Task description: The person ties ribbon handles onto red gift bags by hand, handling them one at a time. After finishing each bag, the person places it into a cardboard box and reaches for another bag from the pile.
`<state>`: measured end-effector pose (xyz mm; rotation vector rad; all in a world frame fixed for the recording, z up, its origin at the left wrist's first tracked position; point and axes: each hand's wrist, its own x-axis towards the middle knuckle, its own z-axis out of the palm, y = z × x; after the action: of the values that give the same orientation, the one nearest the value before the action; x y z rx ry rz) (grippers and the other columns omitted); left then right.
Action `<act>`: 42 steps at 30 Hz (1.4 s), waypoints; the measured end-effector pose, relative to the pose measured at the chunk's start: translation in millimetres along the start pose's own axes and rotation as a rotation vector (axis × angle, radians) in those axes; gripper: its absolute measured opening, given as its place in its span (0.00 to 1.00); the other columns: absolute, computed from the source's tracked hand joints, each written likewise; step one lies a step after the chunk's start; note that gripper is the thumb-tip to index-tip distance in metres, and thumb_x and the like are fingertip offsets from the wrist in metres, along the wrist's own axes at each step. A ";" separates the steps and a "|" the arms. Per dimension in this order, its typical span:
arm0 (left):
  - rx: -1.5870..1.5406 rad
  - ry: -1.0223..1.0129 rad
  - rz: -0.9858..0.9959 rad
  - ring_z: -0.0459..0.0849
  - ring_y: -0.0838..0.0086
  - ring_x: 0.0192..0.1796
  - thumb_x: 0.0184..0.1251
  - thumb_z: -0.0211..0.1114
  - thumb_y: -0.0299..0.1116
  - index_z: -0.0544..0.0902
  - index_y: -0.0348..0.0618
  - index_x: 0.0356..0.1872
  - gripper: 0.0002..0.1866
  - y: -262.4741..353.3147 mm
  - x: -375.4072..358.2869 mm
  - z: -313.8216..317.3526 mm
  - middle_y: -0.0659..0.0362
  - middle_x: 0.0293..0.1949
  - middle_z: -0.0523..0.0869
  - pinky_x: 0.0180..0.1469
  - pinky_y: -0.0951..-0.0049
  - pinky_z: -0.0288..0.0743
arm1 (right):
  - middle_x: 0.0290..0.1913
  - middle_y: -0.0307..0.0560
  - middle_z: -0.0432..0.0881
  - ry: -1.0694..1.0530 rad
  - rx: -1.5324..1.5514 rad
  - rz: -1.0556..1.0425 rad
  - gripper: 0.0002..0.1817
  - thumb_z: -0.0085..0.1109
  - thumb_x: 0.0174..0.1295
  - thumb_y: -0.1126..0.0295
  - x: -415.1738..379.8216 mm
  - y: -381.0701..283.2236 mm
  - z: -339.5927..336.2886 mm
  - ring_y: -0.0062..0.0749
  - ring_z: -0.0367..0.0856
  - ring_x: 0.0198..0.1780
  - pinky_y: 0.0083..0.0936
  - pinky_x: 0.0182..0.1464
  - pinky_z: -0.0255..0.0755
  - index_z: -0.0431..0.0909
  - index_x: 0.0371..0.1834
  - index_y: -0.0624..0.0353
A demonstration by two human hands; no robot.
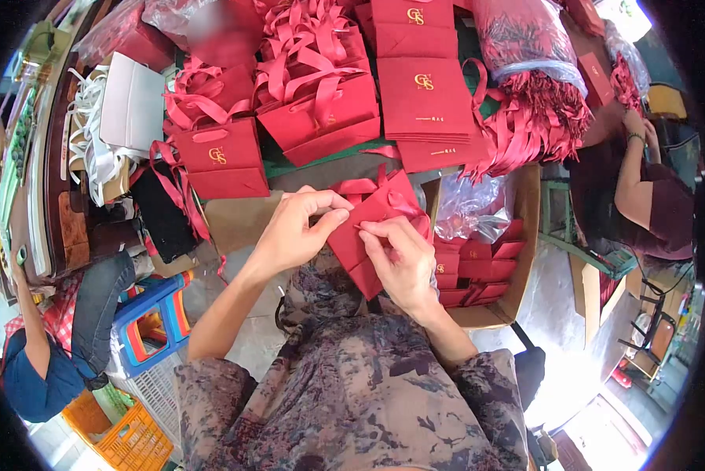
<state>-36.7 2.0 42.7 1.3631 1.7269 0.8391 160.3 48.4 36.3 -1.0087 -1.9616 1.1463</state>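
Note:
A small red paper gift bag (358, 263) with red ribbon handles (358, 187) is tilted in front of my body, between my two hands. My left hand (301, 231) is closed, with thumb and forefinger pinching the bag's upper left edge. Against the bag's face, my right hand (399, 255) is closed in a pinch close to the left fingertips. Whether a ribbon end or the paper is between those right fingertips is too small to tell. Right of this hand, an open cardboard box (521, 279) contains several red bags (478, 271) and clear plastic (470, 206).
Across the table stand red bags with ribbons (219, 161), more ribboned bags (321, 118) and stacked flat bags (425, 98). A ribbon bundle (537, 118) lies at right. White-handled bags (101, 141) stand left. One person (643, 180) sits at right, another (46, 369) at left.

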 end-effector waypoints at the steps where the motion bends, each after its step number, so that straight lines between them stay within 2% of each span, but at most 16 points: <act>1: -0.001 -0.001 -0.001 0.79 0.73 0.37 0.68 0.68 0.31 0.88 0.37 0.43 0.09 0.6 -0.2 0.5 0.57 0.31 0.87 0.45 0.69 0.73 | 0.37 0.47 0.86 0.002 -0.020 -0.042 0.06 0.69 0.63 0.77 0.4 0.4 -0.2 0.28 0.86 0.33 0.23 0.29 0.77 0.85 0.42 0.61; 8: 0.054 0.019 0.010 0.78 0.70 0.40 0.67 0.70 0.34 0.91 0.43 0.43 0.09 7.8 -1.6 2.5 0.57 0.32 0.86 0.48 0.67 0.70 | 0.34 0.48 0.85 -0.006 -0.072 -0.040 0.05 0.70 0.62 0.77 0.7 6.3 6.4 0.31 0.86 0.32 0.24 0.27 0.76 0.84 0.39 0.62; 13: 0.235 0.171 0.035 0.77 0.64 0.42 0.64 0.70 0.34 0.92 0.49 0.42 0.08 13.7 -7.1 21.2 0.57 0.31 0.82 0.51 0.63 0.66 | 0.29 0.49 0.76 0.023 -0.325 -0.148 0.07 0.66 0.58 0.78 3.6 4.4 18.1 0.46 0.80 0.27 0.38 0.28 0.75 0.76 0.34 0.59; 16: 0.300 0.195 0.065 0.77 0.64 0.42 0.64 0.69 0.33 0.92 0.50 0.42 0.08 9.8 -8.6 25.7 0.58 0.32 0.82 0.52 0.64 0.66 | 0.30 0.50 0.77 0.072 -0.357 -0.167 0.07 0.65 0.58 0.78 -0.3 12.2 29.3 0.47 0.81 0.27 0.38 0.28 0.75 0.76 0.34 0.59; 20: 0.273 0.189 0.036 0.78 0.64 0.43 0.65 0.69 0.33 0.92 0.50 0.42 0.08 5.8 -10.3 27.9 0.57 0.33 0.83 0.51 0.64 0.66 | 0.30 0.50 0.77 0.076 -0.281 -0.124 0.06 0.65 0.58 0.78 -1.1 15.2 33.2 0.47 0.81 0.27 0.40 0.28 0.75 0.76 0.33 0.60; 22: 0.237 0.217 0.019 0.78 0.64 0.43 0.64 0.68 0.32 0.92 0.50 0.42 0.08 10.0 -11.8 28.0 0.58 0.32 0.83 0.52 0.64 0.65 | 0.30 0.51 0.77 0.079 -0.068 0.044 0.06 0.65 0.59 0.78 -0.3 14.6 32.2 0.47 0.81 0.27 0.41 0.29 0.75 0.76 0.34 0.60; 26: 0.294 0.225 0.055 0.78 0.64 0.43 0.63 0.68 0.30 0.92 0.49 0.42 0.09 9.9 -13.1 29.2 0.57 0.31 0.83 0.52 0.64 0.65 | 0.30 0.50 0.76 0.068 -0.059 0.066 0.07 0.66 0.58 0.78 -5.3 22.3 37.9 0.46 0.81 0.28 0.41 0.29 0.75 0.75 0.35 0.60; 28: 0.336 0.209 0.123 0.79 0.63 0.41 0.62 0.67 0.28 0.91 0.49 0.42 0.09 7.1 -10.1 30.1 0.57 0.30 0.83 0.50 0.63 0.65 | 0.30 0.49 0.76 0.061 -0.316 -0.234 0.08 0.66 0.58 0.77 -2.5 30.4 37.5 0.46 0.81 0.29 0.41 0.30 0.75 0.75 0.36 0.59; 32: 0.394 0.219 0.152 0.79 0.63 0.41 0.62 0.66 0.28 0.91 0.48 0.42 0.09 3.6 -7.1 33.9 0.56 0.30 0.84 0.49 0.62 0.65 | 0.30 0.53 0.78 -0.024 -0.396 -0.299 0.06 0.65 0.60 0.79 4.2 36.9 36.8 0.50 0.81 0.31 0.41 0.32 0.74 0.76 0.37 0.63; 34: 0.357 0.251 0.118 0.80 0.62 0.42 0.63 0.66 0.29 0.91 0.48 0.43 0.10 -1.8 -2.3 37.0 0.55 0.31 0.84 0.51 0.61 0.66 | 0.31 0.53 0.78 -0.010 -0.290 -0.217 0.06 0.64 0.61 0.79 12.7 36.3 32.0 0.52 0.81 0.31 0.40 0.32 0.75 0.77 0.38 0.63; 35: 0.358 0.256 0.116 0.80 0.62 0.42 0.63 0.66 0.29 0.91 0.48 0.43 0.10 -3.8 -2.4 36.8 0.55 0.31 0.84 0.51 0.61 0.66 | 0.34 0.51 0.83 -0.049 -0.244 -0.140 0.06 0.65 0.63 0.78 13.5 37.4 29.2 0.45 0.86 0.34 0.33 0.35 0.79 0.79 0.41 0.64; 36: 0.314 0.258 0.090 0.80 0.61 0.43 0.64 0.66 0.29 0.90 0.48 0.44 0.09 -5.8 -2.2 35.9 0.54 0.32 0.85 0.52 0.61 0.66 | 0.34 0.51 0.83 -0.051 -0.243 -0.146 0.06 0.65 0.63 0.78 15.6 34.4 25.7 0.45 0.86 0.34 0.33 0.35 0.79 0.79 0.41 0.64; 38: 0.269 0.256 0.066 0.81 0.61 0.44 0.65 0.66 0.30 0.90 0.47 0.44 0.09 -6.5 -1.1 34.1 0.54 0.32 0.85 0.52 0.61 0.66 | 0.38 0.49 0.86 -0.096 0.108 0.206 0.07 0.66 0.65 0.76 17.9 24.4 18.2 0.35 0.89 0.38 0.27 0.40 0.82 0.80 0.45 0.63; 39: 0.276 0.255 0.048 0.81 0.61 0.44 0.66 0.66 0.30 0.90 0.47 0.45 0.09 -5.3 -0.7 33.3 0.53 0.33 0.85 0.53 0.60 0.66 | 0.37 0.51 0.84 -0.051 0.148 0.165 0.07 0.65 0.66 0.75 17.3 26.6 19.4 0.39 0.88 0.35 0.32 0.32 0.79 0.79 0.44 0.62; 40: 0.284 0.255 0.030 0.81 0.61 0.44 0.66 0.66 0.31 0.90 0.47 0.45 0.09 -4.8 -0.5 32.8 0.53 0.33 0.85 0.54 0.60 0.66 | 0.37 0.51 0.84 -0.053 0.147 0.163 0.07 0.65 0.66 0.75 15.4 26.3 17.1 0.39 0.88 0.35 0.32 0.32 0.79 0.79 0.44 0.62; 42: 0.273 0.250 0.028 0.81 0.61 0.44 0.66 0.67 0.32 0.90 0.47 0.45 0.09 -6.9 0.0 33.9 0.53 0.33 0.85 0.54 0.60 0.66 | 0.39 0.49 0.87 -0.118 -0.022 0.203 0.08 0.66 0.66 0.75 13.8 22.1 10.9 0.32 0.89 0.40 0.27 0.42 0.82 0.80 0.45 0.64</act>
<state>-10.4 1.8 20.2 1.5136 2.0811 0.8414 151.0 62.9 13.9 -1.1986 -2.0023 1.3234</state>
